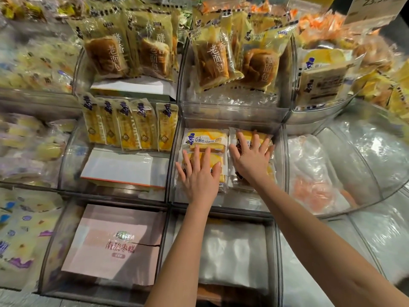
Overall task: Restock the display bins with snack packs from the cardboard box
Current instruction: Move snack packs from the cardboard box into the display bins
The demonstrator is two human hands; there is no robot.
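Note:
Clear acrylic display bins [174,156] stand in stepped rows. In the middle bin lie yellow toast snack packs. My left hand [199,173] presses flat, fingers spread, on the left stack of packs [205,139]. My right hand [252,156] lies flat with spread fingers on the right pack [261,135]. Neither hand grips anything. The cardboard box is not in view.
Left of the hands, a row of upright yellow packs [130,125] stands above a white box [124,169]. Brown bread packs [212,56] fill the upper bins. A pink box [112,242] and clear plastic [232,249] lie in the near bins. A price sign [374,7] hangs top right.

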